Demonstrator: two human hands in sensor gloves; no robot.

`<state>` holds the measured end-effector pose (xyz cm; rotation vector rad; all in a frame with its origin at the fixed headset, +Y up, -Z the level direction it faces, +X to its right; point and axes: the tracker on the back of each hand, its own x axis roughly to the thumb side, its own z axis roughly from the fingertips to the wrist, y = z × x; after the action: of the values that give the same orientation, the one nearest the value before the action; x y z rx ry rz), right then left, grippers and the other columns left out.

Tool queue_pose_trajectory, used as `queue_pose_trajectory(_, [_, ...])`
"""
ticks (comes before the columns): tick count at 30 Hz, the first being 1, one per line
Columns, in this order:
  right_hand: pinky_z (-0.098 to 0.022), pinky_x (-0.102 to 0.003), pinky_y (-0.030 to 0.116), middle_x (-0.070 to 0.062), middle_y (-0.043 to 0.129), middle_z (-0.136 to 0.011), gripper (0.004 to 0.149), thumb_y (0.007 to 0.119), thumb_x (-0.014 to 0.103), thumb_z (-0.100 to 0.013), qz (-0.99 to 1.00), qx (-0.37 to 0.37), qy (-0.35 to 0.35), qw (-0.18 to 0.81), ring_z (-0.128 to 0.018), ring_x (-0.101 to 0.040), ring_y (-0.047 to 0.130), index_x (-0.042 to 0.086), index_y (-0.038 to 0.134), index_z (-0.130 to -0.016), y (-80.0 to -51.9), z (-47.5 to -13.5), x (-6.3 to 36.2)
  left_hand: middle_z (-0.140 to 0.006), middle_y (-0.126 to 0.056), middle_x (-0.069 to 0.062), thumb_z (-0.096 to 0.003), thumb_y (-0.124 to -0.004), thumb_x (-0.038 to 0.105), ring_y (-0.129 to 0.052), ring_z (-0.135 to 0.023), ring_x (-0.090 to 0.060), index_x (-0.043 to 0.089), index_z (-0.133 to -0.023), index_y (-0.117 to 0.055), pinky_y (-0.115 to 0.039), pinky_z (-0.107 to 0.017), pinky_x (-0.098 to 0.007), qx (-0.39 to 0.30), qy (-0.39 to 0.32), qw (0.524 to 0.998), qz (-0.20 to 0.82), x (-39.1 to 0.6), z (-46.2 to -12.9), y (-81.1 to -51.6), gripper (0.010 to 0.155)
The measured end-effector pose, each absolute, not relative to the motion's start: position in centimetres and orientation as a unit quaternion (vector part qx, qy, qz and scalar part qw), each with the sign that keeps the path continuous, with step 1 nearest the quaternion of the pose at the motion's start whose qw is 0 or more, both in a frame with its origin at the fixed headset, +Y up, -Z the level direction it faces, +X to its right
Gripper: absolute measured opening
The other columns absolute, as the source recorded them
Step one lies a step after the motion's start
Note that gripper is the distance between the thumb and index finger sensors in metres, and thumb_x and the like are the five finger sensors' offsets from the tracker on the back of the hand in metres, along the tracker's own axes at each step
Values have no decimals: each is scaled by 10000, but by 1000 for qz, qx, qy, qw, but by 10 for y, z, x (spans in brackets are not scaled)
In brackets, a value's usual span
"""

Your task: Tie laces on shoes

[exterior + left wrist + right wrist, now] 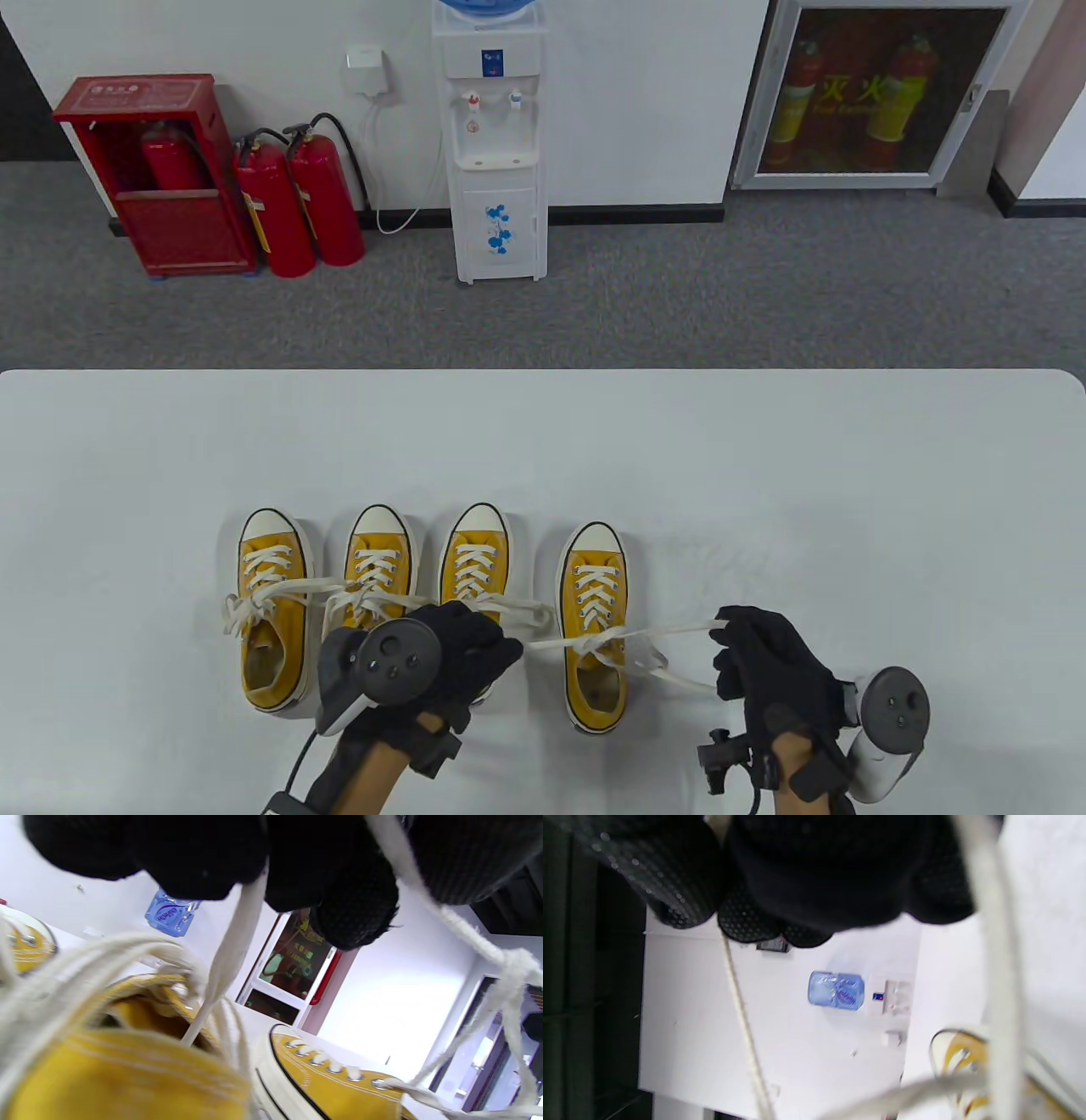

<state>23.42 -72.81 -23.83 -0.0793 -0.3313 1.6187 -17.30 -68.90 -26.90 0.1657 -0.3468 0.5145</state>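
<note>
We see four yellow shoes in a row on the table [764, 475]. Our left hand [441, 654] and right hand [768, 658] each pinch a lace [670, 630] end of the rightmost shoe [594, 624] — stretched taut between our fingers.

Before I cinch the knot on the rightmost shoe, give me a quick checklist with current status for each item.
1. Right hand holds a lace end: ok, lace runs taut from its fingertips to the shoe.
2. Left hand holds the other end: ok, the left wrist view shows lace pinched between fingers.
3. Laces crossed over the rightmost shoe: ok.
4. Shoe flat on the table: ok.
5. Knot tight: not ok, slack loop beside it.
6. Other three shoes tied: cannot tell.
</note>
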Motion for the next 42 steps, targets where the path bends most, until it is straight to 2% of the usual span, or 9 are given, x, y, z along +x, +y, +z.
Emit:
queue_pose_trajectory(6, [-402,-451,854,-68,915,-778,392,858,478,-441,731,-77,-153,661,-160,-59,954,190,940,-695,-737,-239,248,-447,-993,61,-413,-855,625,-982,-279,-206,317,-588,-1008,-865,-360,-505,94,-135,954,250,-211,-269,-692,386])
queue_pose_trajectory(12, [-417,-463,844,-70,915,-780,393,858,476,-440,763,-107,-167,615,-179,-73,962,189,942,-695,-738,-237,254,-461,-991,55,-419,-851,619,-984,-294,-214,314,-587,-1002,-861,-369,-512,104,-99,960,238,-246,-269,-697,380])
queue_pose_trajectory(19, [-503,-529,778,-81,902,-799,392,864,459,-436,809,-166,-178,535,-329,-151,997,182,945,-702,-740,-234,261,-485,-992,44,-423,-851,614,-986,-314,-226,307,-594,-997,-854,-381,-522,114,-53,967,223,-276,-270,-702,381])
queue_pose_trajectory(26, [-563,-565,714,-83,879,-831,394,852,449,-440,852,-234,-161,440,-521,-230,993,184,939,-719,-745,-233,269,-535,-991,22,-429,-853,602,-989,-353,-249,298,-591,-995,-842,-406,-537,104,-8,977,188,-292,-271,-707,373])
queue_pose_trajectory(42, [-595,-566,677,-78,830,-893,399,841,448,-437,886,-311,-102,328,-640,-267,938,205,944,-737,-756,-238,276,-618,-987,15,-442,-847,583,-999,-400,-265,299,-610,-985,-839,-423,-538,50,42,988,139,-301,-276,-719,358])
